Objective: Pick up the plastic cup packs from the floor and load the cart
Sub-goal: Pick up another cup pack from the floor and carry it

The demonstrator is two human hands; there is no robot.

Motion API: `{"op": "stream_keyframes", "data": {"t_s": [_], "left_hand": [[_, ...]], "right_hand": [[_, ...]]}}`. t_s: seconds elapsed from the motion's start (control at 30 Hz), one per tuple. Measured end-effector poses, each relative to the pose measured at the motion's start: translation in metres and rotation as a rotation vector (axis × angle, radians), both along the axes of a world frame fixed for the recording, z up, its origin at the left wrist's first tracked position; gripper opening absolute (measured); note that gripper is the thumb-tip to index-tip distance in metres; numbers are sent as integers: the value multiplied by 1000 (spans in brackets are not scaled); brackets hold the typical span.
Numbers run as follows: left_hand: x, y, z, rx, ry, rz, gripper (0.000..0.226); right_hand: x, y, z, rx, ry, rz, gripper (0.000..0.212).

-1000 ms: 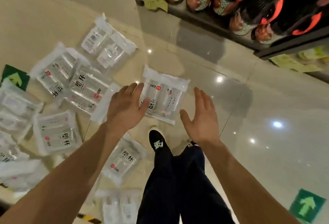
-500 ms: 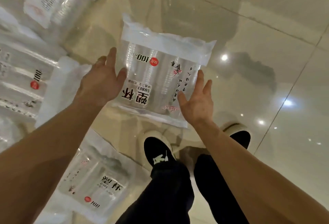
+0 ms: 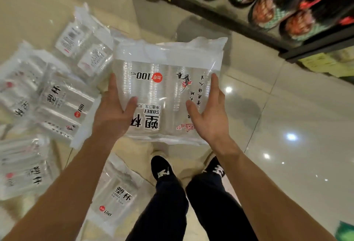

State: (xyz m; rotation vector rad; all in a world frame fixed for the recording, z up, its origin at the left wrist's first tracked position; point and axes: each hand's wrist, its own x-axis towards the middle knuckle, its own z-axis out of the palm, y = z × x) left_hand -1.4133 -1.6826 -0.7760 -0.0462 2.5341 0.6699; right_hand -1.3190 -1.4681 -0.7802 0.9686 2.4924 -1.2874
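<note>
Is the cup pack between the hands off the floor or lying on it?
Off the floor. The cup pack is gripped at its sides by the left hand and right hand, with both shoes showing below it.

The cup pack (image 3: pixel 168 89) held between both hands reads, upside down, "100 PCS" beside a red round badge, "SUBEI" in small capitals, and the large black characters "塑杯". A pack on the floor by the left shoe (image 3: pixel 116 196) shows "塑杯" and "100". Another floor pack (image 3: pixel 63 104) carries "塑杯" and "100" too. Other printing is too small to read.
</note>
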Motion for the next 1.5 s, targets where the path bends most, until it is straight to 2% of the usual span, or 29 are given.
{"op": "stream_keyframes", "data": {"t_s": [0.23,0.4,0.53,0.63,0.8,1.1,1.27,1.5], "left_hand": [[-41,18,295,92,209,129,77],[-52,12,496,115,396,115,72],[-53,6,616,157,531,75,69],[-49,11,678,182,563,54,67],[-38,39,746,227,634,-57,56],[8,139,789,221,676,-239,66],[58,235,796,257,684,-402,70],[195,413,805,378,650,-631,72]], "right_hand": [[-56,26,293,113,225,90,88],[-81,36,495,205,340,136,84],[-85,42,623,246,508,147,83],[-75,43,698,313,512,135,81],[-47,62,757,338,550,75,77],[44,138,796,386,535,-118,75],[134,211,802,460,523,-251,78],[306,357,809,539,558,-452,77]]}}
